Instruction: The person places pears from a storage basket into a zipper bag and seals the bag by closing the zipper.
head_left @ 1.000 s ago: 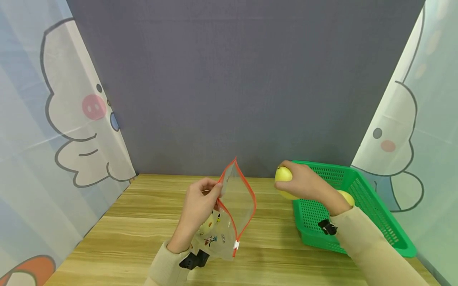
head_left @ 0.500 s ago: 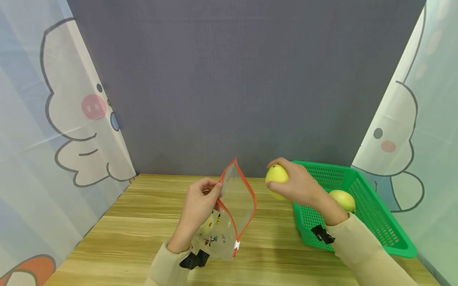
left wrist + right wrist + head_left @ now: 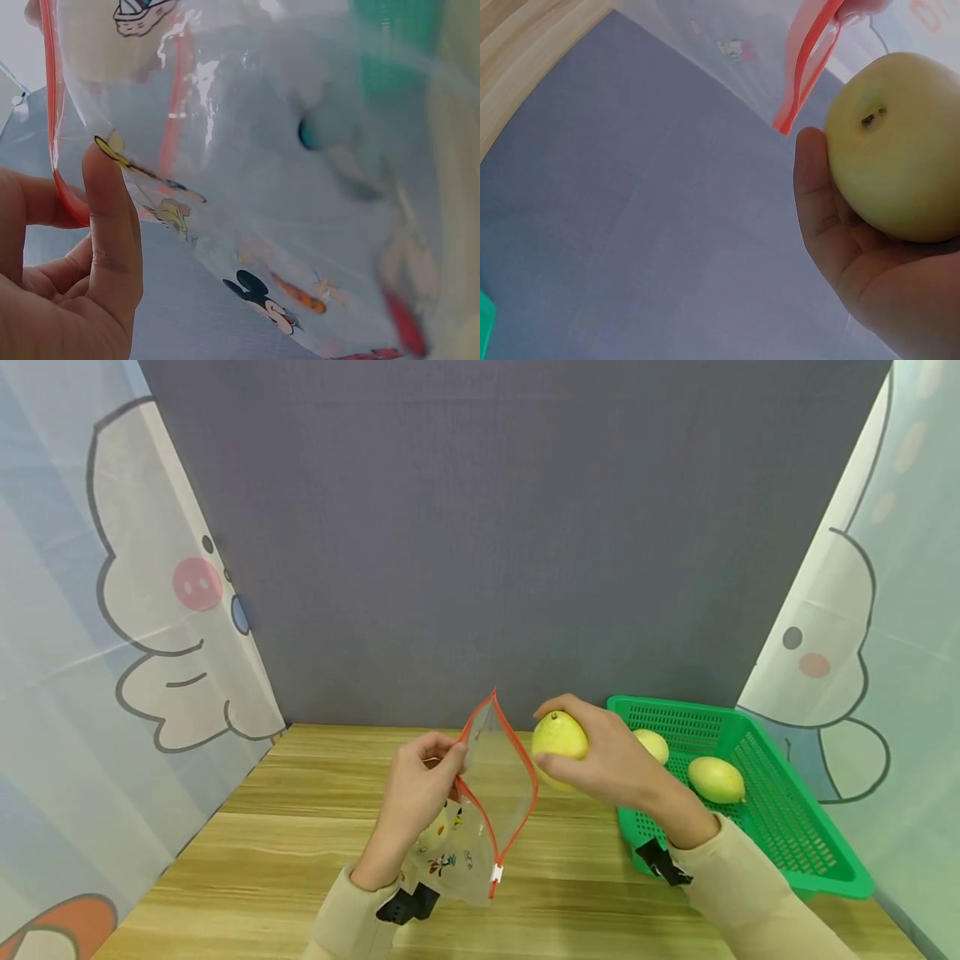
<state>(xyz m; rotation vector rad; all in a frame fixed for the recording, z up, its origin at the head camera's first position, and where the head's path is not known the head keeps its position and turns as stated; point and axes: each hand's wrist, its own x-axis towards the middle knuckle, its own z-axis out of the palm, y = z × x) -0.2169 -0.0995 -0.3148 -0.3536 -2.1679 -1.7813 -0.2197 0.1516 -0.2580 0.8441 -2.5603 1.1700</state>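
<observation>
presently, the right hand (image 3: 609, 756) holds a round yellow fruit (image 3: 561, 739), with thumb and fingers curled around its sides, and the small dark stem end of this fruit is visible. the fruit is in the air, outside and just beside the mouth of a transparent plastic bag (image 3: 476, 852) with red zip edges and cartoon prints. the left hand (image 3: 420, 787) pinches one red edge of this bag between thumb and fingers, and the mouth gapes wide, with a small white slider (image 3: 497, 874) at its near end. at the right, a green perforated plastic basket (image 3: 810, 827), which contains two oval yellow fruits (image 3: 716, 779), stands on a wooden-patterned table (image 3: 300, 860).
</observation>
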